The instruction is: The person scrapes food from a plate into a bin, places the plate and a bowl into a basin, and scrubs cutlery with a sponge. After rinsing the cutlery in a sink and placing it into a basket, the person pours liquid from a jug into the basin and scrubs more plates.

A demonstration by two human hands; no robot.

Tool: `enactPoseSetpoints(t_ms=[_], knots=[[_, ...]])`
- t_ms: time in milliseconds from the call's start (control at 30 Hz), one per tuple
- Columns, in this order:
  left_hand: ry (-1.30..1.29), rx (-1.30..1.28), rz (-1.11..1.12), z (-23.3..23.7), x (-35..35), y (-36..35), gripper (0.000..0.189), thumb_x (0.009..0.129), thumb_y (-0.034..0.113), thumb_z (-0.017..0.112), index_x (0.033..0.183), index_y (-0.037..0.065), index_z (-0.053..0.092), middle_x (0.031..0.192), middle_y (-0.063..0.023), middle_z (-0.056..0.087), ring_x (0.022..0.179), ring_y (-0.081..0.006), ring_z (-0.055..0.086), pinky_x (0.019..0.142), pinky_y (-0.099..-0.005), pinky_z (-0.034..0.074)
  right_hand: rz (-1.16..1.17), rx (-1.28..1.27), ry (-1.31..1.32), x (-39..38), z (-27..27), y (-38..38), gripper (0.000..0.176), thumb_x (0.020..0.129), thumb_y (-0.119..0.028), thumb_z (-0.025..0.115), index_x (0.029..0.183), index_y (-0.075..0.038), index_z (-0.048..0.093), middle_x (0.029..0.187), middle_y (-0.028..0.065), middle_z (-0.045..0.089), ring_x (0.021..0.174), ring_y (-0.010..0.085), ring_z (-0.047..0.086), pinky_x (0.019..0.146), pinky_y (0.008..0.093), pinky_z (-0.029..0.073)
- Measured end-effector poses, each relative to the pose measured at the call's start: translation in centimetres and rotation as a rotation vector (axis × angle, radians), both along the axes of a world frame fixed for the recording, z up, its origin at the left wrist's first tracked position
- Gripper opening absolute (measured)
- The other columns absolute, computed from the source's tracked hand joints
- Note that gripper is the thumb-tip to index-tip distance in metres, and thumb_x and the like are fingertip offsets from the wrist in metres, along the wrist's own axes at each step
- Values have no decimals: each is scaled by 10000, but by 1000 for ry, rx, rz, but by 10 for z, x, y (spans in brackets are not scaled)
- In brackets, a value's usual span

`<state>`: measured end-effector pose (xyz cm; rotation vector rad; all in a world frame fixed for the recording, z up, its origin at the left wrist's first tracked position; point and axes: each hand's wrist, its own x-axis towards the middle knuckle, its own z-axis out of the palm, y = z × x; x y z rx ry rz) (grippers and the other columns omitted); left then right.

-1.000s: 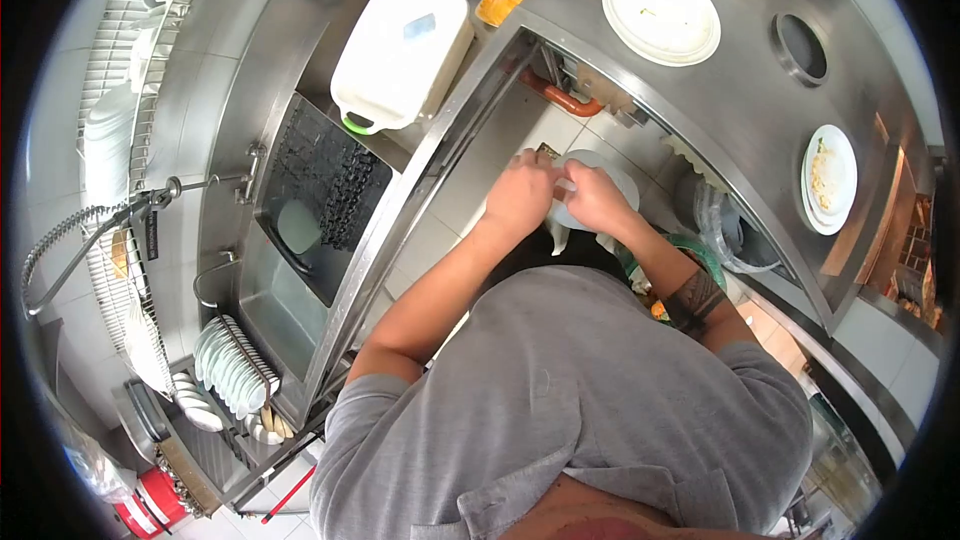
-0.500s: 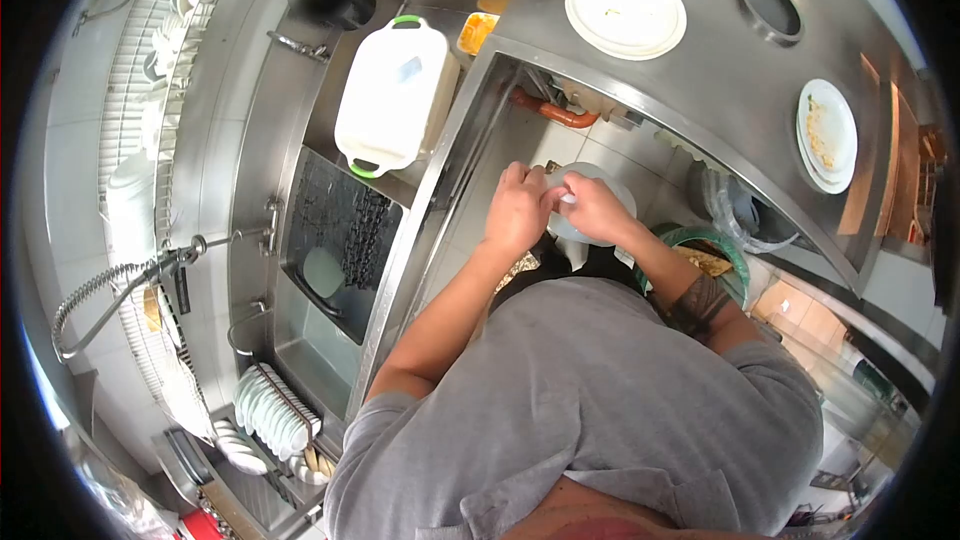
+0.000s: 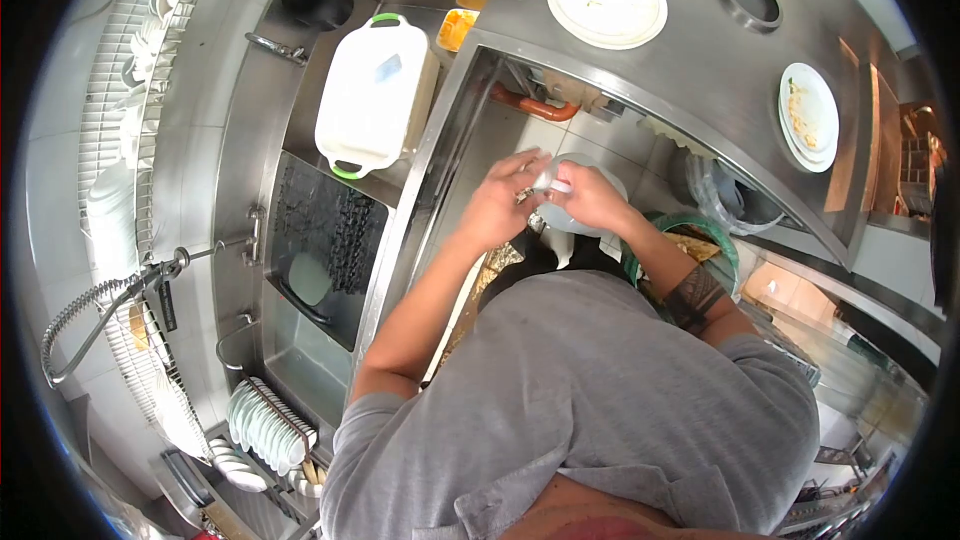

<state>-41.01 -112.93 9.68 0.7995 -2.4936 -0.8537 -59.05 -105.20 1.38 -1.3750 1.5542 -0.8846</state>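
Observation:
Both hands are in front of my waist, above a round, pale translucent object [image 3: 577, 217] whose kind I cannot make out. My right hand [image 3: 592, 198] is closed on a small white handle-like piece [image 3: 560, 185]; whether it joins the round object is hidden. Close beside it, my left hand [image 3: 500, 202] has its fingers stretched and apart, slightly blurred. Something whitish shows near its fingertips, but I see no grip on it.
Left are a sink [image 3: 340, 365], a white tub with green handles [image 3: 372, 95], racked plates [image 3: 268, 425] and a spray hose [image 3: 75, 305]. Plates [image 3: 607, 0] and a food-soiled plate [image 3: 810, 120] stand on the steel counter [image 3: 690, 35]. A green-rimmed bin [image 3: 735, 265] is at right.
My left hand's fingers have opened and drawn slightly away from my right hand, which still holds the white piece. The whole view has shifted a little.

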Motion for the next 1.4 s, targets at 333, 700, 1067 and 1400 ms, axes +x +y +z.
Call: enactPoseSetpoints(t_ms=[333, 700, 1067, 1400], knots=[[-758, 433, 73, -2, -13, -21, 571, 784, 28, 775, 1338, 111, 666, 1490, -159, 544, 1405, -398, 463, 1139, -456, 429, 36, 160, 33, 2, -7, 1, 327, 889, -250, 780, 928, 33, 621, 884, 247, 686, 831, 411, 676, 736, 465, 510], [-533, -271, 417, -122, 65, -156, 862, 843, 162, 734, 1586, 61, 310, 1505, -264, 459, 1357, -479, 453, 1130, -529, 392, -616, 637, -252, -40, -251, -51, 365, 856, -339, 797, 936, -15, 648, 825, 132, 700, 748, 265, 672, 683, 426, 524], [-576, -138, 487, -140, 55, -168, 905, 829, 145, 711, 1593, 40, 236, 1286, -259, 550, 1154, -454, 552, 963, -528, 500, -1317, 411, -573, -142, -469, -121, 178, 937, -240, 692, 953, -111, 571, 779, 27, 567, 645, 154, 563, 477, 342, 398], [-586, -45, 501, -141, 47, -168, 938, 784, 117, 718, 1582, 14, 235, 1319, -251, 527, 1125, -421, 581, 902, -469, 550, -1422, 302, -790, -127, -517, -142, 172, 938, -216, 706, 1005, -77, 632, 814, 51, 625, 713, 149, 610, 583, 341, 460]])
